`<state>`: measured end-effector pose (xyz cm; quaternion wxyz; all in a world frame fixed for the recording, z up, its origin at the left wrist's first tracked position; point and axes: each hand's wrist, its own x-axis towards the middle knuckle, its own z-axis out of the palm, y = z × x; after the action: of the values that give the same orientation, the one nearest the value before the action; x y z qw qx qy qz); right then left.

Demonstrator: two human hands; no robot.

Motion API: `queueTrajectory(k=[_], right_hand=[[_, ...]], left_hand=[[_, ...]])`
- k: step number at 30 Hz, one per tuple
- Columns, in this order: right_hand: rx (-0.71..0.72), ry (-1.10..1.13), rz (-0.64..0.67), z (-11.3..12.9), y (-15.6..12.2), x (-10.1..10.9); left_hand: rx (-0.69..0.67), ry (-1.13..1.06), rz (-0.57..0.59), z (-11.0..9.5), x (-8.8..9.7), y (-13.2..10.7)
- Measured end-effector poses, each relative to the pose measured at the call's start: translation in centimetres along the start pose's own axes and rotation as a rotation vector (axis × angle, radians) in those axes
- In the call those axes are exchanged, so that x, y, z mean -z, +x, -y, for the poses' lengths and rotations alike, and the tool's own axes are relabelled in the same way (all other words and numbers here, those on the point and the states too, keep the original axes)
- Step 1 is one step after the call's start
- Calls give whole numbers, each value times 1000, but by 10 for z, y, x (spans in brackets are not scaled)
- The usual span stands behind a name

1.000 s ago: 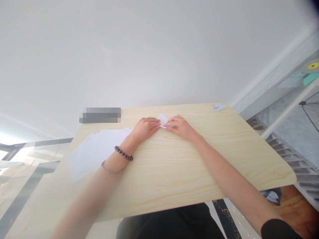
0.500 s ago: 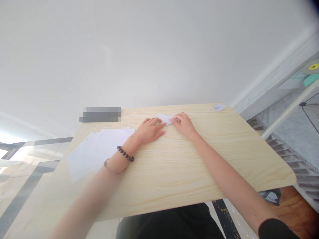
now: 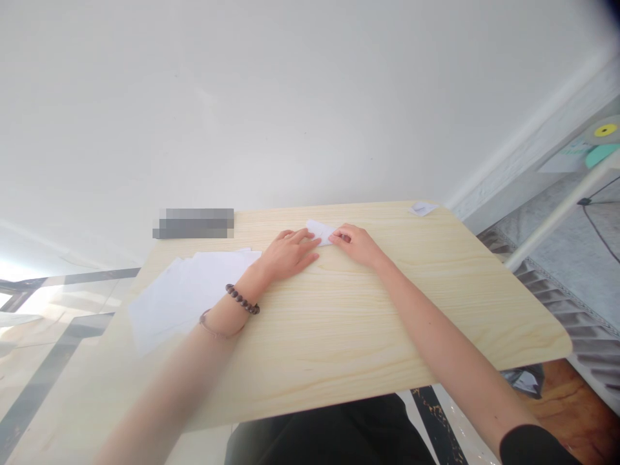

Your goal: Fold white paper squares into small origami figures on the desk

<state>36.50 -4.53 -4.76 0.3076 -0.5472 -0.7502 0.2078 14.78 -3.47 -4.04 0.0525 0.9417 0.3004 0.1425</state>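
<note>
A small folded piece of white paper (image 3: 318,230) lies near the back middle of the wooden table (image 3: 329,336). My left hand (image 3: 290,254) rests flat with fingers spread, its fingertips touching the paper's left side. At the paper's right end, my right hand (image 3: 356,245) pinches the edge between thumb and fingers. Part of the paper is hidden under the fingers of both hands. A dark beaded bracelet (image 3: 242,299) circles my left wrist.
Several loose white sheets (image 3: 194,290) lie at the table's left, partly beneath my left forearm. A folded paper piece (image 3: 423,208) sits at the back right corner. A blurred-out dark object (image 3: 194,223) stands at the back left. The wall (image 3: 290,129) borders the table's far edge.
My right hand has shifted slightly lower at the paper's right end, and more of the paper shows between the hands. The left hand stays nearly in place.
</note>
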Motion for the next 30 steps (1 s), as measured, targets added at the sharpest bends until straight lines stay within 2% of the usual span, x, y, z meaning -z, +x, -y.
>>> queueTrajectory(k=[2,6,8,10,19,21,30], right_hand=[[8,0,14,2,0,1],[42,105,166,3,-5,10],[51,97,194,3,-5,13],[42,52,160,4,-4,11],[-61,-81,-186,-1,3,-13],[-69,-88,-230,-2,3,-14],[18,-92,-150,-6,1,-3]], left_hand=[[3,5,-2,0,0,0],[9,19,-4,0,0,0],[7,23,-4,0,-1,0],[5,32,-5,0,-1,0],[-34,41,-31,-4,5,1],[-43,43,-39,-4,6,1],[-54,94,-49,-3,3,0]])
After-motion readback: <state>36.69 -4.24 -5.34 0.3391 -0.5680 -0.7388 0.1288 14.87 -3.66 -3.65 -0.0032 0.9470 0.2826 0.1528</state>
